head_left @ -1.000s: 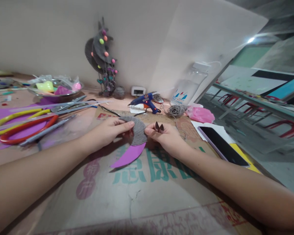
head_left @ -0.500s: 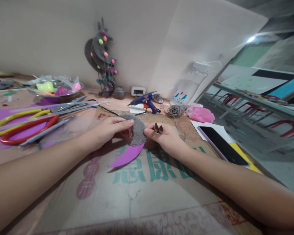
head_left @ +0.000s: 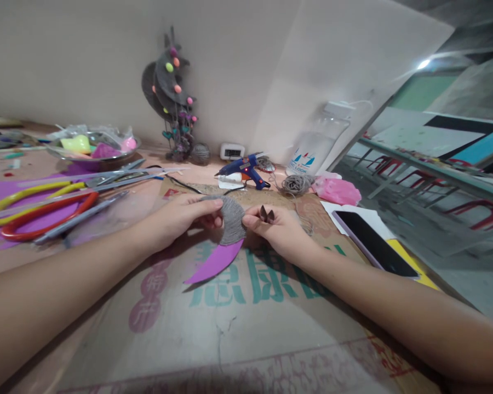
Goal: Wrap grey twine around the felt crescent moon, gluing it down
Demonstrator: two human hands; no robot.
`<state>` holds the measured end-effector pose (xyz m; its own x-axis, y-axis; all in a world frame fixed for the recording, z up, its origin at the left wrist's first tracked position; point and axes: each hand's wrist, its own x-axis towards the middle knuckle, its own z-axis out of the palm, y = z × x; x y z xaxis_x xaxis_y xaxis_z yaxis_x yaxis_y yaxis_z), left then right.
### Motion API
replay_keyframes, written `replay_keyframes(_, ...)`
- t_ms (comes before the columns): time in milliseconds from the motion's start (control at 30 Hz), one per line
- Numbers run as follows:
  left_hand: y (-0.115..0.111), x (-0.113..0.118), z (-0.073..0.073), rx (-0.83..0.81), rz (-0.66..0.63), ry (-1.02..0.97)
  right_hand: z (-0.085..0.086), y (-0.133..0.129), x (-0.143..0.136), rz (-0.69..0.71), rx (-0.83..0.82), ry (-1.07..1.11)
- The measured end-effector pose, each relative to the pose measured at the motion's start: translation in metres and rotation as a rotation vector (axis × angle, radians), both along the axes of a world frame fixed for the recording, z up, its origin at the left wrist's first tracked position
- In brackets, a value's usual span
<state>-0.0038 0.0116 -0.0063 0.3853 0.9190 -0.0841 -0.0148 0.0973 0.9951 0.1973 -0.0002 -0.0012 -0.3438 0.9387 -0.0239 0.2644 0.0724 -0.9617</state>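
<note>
A purple crescent (head_left: 216, 262) of paper or foam is held above the cardboard, its upper part wound with grey yarn (head_left: 232, 221) and its lower tip bare. My left hand (head_left: 199, 214) grips the wound part from the left, thumb on top and fingers curled behind. At the right edge of the yarn, my right hand (head_left: 273, 227) pinches with thumb and forefinger. Two dark pointed blades (head_left: 267, 214), like those of thread snips, stick up from that hand; their handle is hidden in the palm.
Cardboard (head_left: 181, 339) covers the table. Scissors (head_left: 49, 213) and a metal dish (head_left: 94, 156) lie left. Behind are a hanging moon ornament (head_left: 168, 82), timer (head_left: 232, 151), blue glue gun (head_left: 246, 168), yarn ball (head_left: 296, 184) and bottle (head_left: 318, 142). A phone (head_left: 373, 243) lies right.
The hands and crescent have barely moved; the crescent's tip sits very slightly lower and to the right. Both hands keep the same grip.
</note>
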Motion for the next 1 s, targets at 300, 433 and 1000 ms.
replay_keyframes(300,0.001,0.001,0.000,-0.019,0.007,-0.018,0.002,0.000,0.000,0.043,0.146,-0.108)
replay_keyframes(433,-0.002,0.002,0.004,0.085,0.088,0.107,0.017,-0.005,0.010,-0.007,0.527,-0.204)
replay_keyframes(1000,-0.006,0.005,0.004,0.392,0.061,0.394,0.010,-0.005,0.018,0.185,1.086,-0.697)
